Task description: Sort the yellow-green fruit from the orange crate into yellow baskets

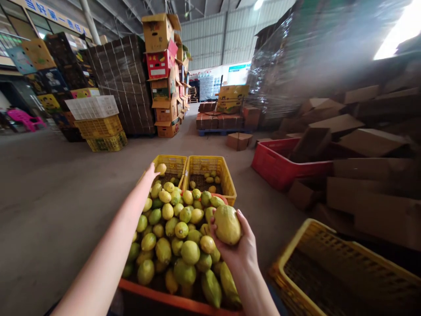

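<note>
My left hand (151, 172) reaches out over the far left yellow crate (171, 159), thumb and fingers apart. A yellow lemon (161, 169) is right at its fingertips, above the crate floor; whether they still touch is unclear. My right hand (241, 243) is wrapped round a large yellow-green lemon (227, 224), holding it above the right side of the heap. Below both arms, an orange-red crate (171, 300) is piled with green and yellow lemons (190, 252) of mixed sizes. A second yellow crate (226, 175) adjoins the first and has several lemons on its floor.
Another yellow crate (305, 232) stands at the near right. Beyond it are a red crate (276, 164) and a heap of cardboard boxes (368, 184). Stacked boxes (161, 87), a wrapped pallet (121, 83) and stacked crates (100, 125) stand further back.
</note>
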{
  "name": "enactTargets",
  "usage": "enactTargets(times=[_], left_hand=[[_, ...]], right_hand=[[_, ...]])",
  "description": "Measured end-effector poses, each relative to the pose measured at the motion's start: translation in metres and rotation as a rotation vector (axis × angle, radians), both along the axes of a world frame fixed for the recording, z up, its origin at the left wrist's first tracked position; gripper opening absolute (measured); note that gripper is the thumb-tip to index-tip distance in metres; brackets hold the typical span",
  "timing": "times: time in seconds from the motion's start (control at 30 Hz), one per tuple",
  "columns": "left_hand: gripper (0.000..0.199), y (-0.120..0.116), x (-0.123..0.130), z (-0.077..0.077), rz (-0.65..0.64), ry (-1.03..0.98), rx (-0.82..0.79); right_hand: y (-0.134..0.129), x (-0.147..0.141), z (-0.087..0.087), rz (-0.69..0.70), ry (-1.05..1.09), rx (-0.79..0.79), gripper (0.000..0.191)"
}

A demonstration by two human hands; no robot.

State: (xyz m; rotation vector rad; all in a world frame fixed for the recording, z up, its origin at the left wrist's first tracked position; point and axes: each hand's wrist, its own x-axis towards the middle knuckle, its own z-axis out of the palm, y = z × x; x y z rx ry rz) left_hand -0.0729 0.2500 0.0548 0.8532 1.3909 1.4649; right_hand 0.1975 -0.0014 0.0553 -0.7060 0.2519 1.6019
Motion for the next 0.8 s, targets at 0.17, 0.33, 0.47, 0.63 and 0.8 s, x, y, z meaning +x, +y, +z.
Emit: enactTargets(times=[0.17,0.33,0.47,0.63,0.8], left_hand=[[0.03,-0.039,-0.012,-0.011,0.088,0.092,-0.169],[0.015,-0.13,-0.044,-0.025,0.049,0.216,-0.172],[0.022,-0.191,-0.065,-0.044,-0.251,0.446,-0.28],[0.018,-0.229,-0.057,-0.07,-0.486,0.632,-0.314],[0.018,-0.246,-0.048,-0.089,-0.297,0.924,-0.138]], right_hand=[[0.004,-0.001,-0.01,0.048,0.004,-0.032,0.02],[-0.003,-0.014,-0.022,0.089,-0.049,-0.04,0.025],[-0.012,-0.032,-0.032,0.158,-0.147,-0.065,0.028],[-0.021,-0.05,-0.061,0.31,-0.253,-0.078,0.032],[0.002,-0.065,-0.089,0.457,-0.359,0.115,0.034]])
